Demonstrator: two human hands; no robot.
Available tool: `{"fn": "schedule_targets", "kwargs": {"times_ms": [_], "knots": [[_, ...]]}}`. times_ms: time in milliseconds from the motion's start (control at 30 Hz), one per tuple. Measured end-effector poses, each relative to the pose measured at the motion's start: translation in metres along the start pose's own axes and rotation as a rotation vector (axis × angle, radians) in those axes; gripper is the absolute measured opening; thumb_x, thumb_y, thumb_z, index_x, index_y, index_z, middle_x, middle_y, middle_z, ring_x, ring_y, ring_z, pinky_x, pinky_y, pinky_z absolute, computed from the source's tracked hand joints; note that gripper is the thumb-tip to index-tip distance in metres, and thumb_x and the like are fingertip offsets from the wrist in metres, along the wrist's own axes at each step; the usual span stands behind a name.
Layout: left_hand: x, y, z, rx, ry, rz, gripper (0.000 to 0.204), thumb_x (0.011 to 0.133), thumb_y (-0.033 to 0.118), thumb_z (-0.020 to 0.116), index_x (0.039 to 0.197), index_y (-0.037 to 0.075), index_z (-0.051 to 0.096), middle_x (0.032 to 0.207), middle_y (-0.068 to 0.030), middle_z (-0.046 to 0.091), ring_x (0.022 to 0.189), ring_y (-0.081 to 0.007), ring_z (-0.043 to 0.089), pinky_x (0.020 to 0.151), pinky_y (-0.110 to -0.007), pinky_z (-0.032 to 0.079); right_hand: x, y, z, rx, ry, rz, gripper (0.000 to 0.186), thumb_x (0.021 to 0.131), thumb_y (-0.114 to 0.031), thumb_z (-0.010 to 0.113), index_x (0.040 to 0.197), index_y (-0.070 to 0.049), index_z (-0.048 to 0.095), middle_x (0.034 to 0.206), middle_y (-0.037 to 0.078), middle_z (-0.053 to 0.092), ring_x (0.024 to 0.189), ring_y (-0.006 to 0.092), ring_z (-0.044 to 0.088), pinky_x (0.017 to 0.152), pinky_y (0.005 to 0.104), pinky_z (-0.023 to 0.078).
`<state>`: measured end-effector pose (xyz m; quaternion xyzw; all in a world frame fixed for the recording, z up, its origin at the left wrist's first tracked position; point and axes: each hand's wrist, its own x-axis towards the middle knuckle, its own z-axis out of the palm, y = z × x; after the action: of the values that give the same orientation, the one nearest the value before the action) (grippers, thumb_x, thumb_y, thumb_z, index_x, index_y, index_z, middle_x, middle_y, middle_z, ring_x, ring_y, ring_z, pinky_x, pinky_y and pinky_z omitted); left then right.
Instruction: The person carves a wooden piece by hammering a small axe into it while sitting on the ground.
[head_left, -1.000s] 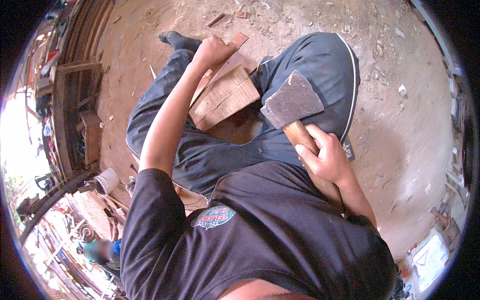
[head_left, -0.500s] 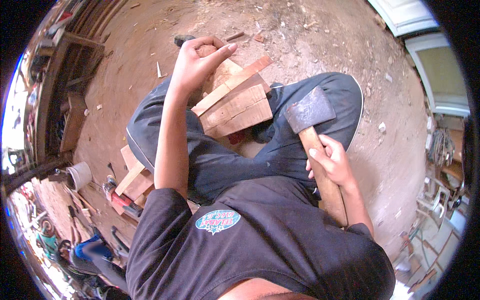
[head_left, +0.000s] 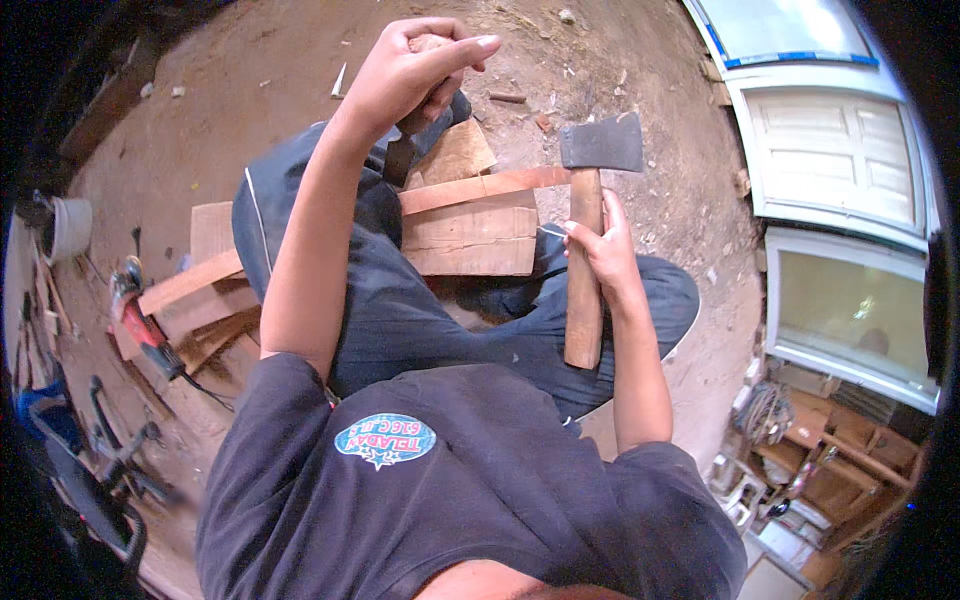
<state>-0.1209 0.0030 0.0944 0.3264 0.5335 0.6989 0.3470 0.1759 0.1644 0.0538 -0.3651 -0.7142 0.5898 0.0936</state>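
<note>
My right hand (head_left: 607, 255) is closed round the wooden handle of a hatchet (head_left: 603, 145), whose dark steel head points away from me above my right knee. My left hand (head_left: 410, 75) is raised at the far left of my lap. Its fingers are curled round a brown, rounded, wooden-looking piece (head_left: 432, 44), mostly hidden by the fingers; its kind cannot be made out. A dark flat shape (head_left: 398, 160) shows below that hand. Between my crossed legs lies a pale wooden block (head_left: 470, 240), with a long thin wood strip (head_left: 480, 190) across its far edge.
To my left lie a red angle grinder (head_left: 145, 328) and several wood offcuts (head_left: 205, 285). Farther left stands a white bucket (head_left: 71, 228). White framed panels (head_left: 835, 160) line the right side. Small debris is scattered on the dirt floor (head_left: 270, 70).
The hatchet has moved away from me and leftward, now more upright in view, with its head near the strip's right end. My left hand keeps its curled grip, slightly farther out. The view has turned.
</note>
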Motion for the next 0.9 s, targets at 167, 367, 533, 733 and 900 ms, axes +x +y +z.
{"fn": "schedule_targets", "kwargs": {"times_ms": [167,367,533,733,900], "knots": [[-0.008,0.021,-0.006,-0.033,0.074,-0.043,0.028,0.09,0.028,0.07,0.079,0.003,0.062,0.049,-0.0001,0.05,0.036,-0.007,0.044,0.034,-0.023,0.03,0.02,0.001,0.004,-0.303,0.035,-0.094,0.049,0.081,0.0,0.064,0.126,-0.002,0.044,0.086,0.007,0.061,0.07,0.014,0.061,0.062,0.0293,0.051],[-0.002,0.017,-0.003,-0.116,0.097,-0.071,0.028,0.091,0.026,0.068,0.075,0.006,0.059,0.05,0.0016,0.047,0.037,-0.0062,0.043,0.034,-0.023,0.03,0.046,0.058,0.004,-0.655,0.067,0.065,0.034,0.075,-0.004,0.057,0.108,0.004,0.057,0.092,0.02,0.066,0.092,0.0322,0.065,0.085,0.041,0.05],[0.002,0.018,-0.001,-0.119,0.107,-0.082,0.028,0.091,0.025,0.068,0.074,0.006,0.058,0.051,0.0015,0.048,0.037,-0.0062,0.043,0.034,-0.023,0.031,0.06,0.045,0.007,-0.447,0.104,0.173,0.025,0.074,-0.002,0.058,0.099,0.002,0.057,0.079,0.012,0.063,0.073,0.024,0.062,0.067,0.037,0.05],[-0.002,0.008,-0.005,-0.089,0.139,-0.064,0.028,0.091,0.025,0.069,0.073,0.006,0.058,0.05,0.0013,0.048,0.036,-0.0066,0.043,0.033,-0.023,0.031,0.052,0.016,0.003,-0.32,0.194,0.117,0.021,0.074,-0.001,0.06,0.094,-0.001,0.055,0.072,0.007,0.06,0.059,0.0173,0.06,0.053,0.0329,0.049],[0.004,0.01,0.001,-0.103,0.126,-0.065,0.028,0.09,0.026,0.069,0.073,0.006,0.058,0.049,0.0015,0.047,0.036,-0.0067,0.042,0.033,-0.023,0.031,0.054,0.081,0.005,-0.199,0.094,0.385,0.029,0.074,0.003,0.058,0.103,0.004,0.055,0.067,0.007,0.059,0.051,0.0192,0.059,0.049,0.0337,0.049]]}}
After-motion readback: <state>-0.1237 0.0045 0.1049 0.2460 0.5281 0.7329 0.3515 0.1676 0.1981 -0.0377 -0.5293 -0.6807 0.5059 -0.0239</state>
